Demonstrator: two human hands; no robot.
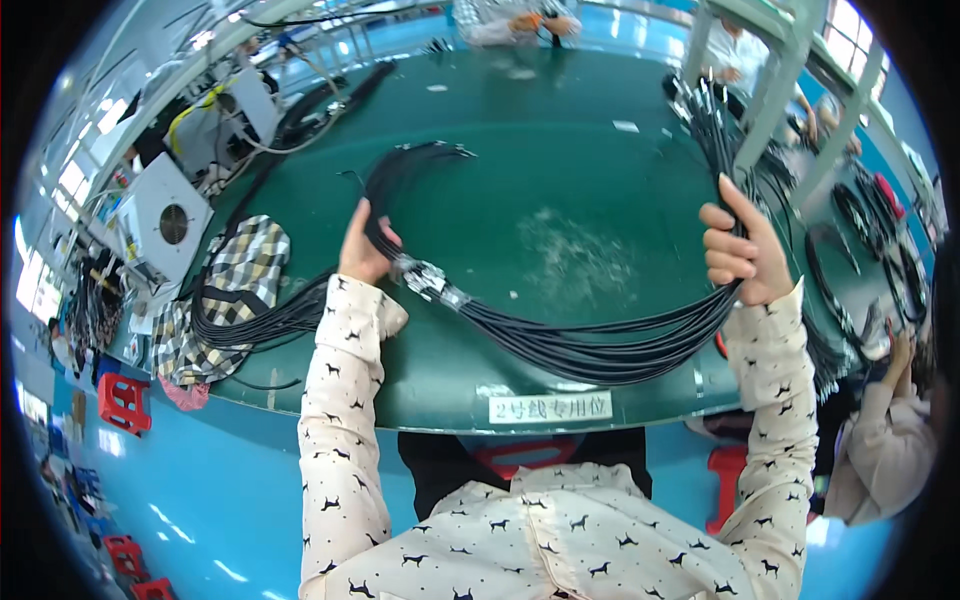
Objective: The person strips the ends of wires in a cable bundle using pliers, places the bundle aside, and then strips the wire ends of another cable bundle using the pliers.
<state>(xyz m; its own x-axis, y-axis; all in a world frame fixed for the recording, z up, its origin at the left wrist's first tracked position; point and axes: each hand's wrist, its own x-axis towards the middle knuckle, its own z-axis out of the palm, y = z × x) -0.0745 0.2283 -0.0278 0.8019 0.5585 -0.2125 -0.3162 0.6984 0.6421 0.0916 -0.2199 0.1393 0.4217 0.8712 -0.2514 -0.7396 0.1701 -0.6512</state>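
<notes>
Between hands [368, 252], forward-opening crosswise cable arc [600, 355]

ok so cable bundle's [640, 352] above the table [470, 95], label [550, 406] on its near side, cloth [258, 258] left of it, more cables [823, 352] right of it

Your left hand [368, 248], right hand [752, 250]: two! One black cable bundle [600, 352] between. One green table [460, 235], one checkered cloth [255, 258], one fan-fronted white box [150, 205], one front-edge label [550, 407]; three red stools [124, 400] down your left.
</notes>
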